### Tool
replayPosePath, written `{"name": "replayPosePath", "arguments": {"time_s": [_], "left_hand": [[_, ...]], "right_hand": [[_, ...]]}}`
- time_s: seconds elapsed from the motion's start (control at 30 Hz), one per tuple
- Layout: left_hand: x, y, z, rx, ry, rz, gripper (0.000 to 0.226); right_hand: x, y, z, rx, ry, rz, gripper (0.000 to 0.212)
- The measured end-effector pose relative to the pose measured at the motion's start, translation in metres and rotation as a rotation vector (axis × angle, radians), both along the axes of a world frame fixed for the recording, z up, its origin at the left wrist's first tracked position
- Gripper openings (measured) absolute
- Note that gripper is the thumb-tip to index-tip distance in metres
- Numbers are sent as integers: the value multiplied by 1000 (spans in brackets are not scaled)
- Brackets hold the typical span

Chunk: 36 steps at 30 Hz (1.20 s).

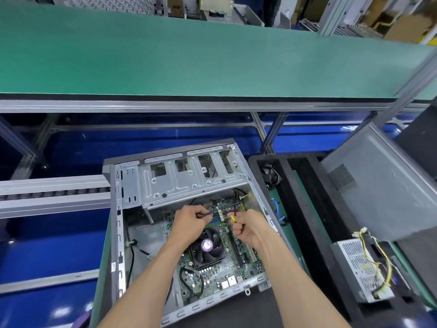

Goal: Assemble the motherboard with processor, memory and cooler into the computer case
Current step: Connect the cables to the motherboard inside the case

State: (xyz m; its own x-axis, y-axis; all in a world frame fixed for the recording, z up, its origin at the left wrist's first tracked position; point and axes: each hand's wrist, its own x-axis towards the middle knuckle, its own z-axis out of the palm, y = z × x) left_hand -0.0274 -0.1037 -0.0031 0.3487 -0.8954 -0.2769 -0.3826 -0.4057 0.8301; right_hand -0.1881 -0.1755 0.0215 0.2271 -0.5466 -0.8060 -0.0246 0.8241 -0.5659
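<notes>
Left hand [189, 220] curled in a pinching grip on a thin black cable [214, 211]; right hand [248, 227] curled, grip pinching a small yellow connector [233, 218], both over the far part of the motherboard [222, 263]. Motherboard seated flat inside the open computer case [132, 185], cooler fan [205, 248] at its centre just near of the hands, memory slots [214, 221] between the hands. Case lying on the desk [105, 245], with a power supply [364, 271] well apart at right, a grey side panel [378, 185] beyond it, and a green conveyor belt [189, 60] across the far side.
</notes>
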Motion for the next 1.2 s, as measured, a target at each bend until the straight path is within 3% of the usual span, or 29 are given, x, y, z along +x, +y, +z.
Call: {"name": "replayPosePath", "arguments": {"time_s": [0.37, 0.6, 0.73, 0.9, 1.03, 1.2], "left_hand": [[-1, 0, -2, -118, -82, 4, 31], [-6, -4, 7, -181, -538, -331, 28], [-22, -11, 12, -220, -403, -371, 32], [-30, -20, 7, -206, -262, -382, 21], [-30, -26, 2, -215, -364, -369, 9], [-37, -27, -3, -252, -464, -466, 15]], "right_hand": [[-1, 3, 7, -18, -8, 18, 33], [1, 2, 8, -71, 71, -2, 27], [1, 2, 8, -89, 70, -1, 26], [2, 3, 11, -58, 103, -33, 23], [-1, 6, 5, -30, 100, -95, 19], [4, 4, -8, -90, 269, -100, 17]]}}
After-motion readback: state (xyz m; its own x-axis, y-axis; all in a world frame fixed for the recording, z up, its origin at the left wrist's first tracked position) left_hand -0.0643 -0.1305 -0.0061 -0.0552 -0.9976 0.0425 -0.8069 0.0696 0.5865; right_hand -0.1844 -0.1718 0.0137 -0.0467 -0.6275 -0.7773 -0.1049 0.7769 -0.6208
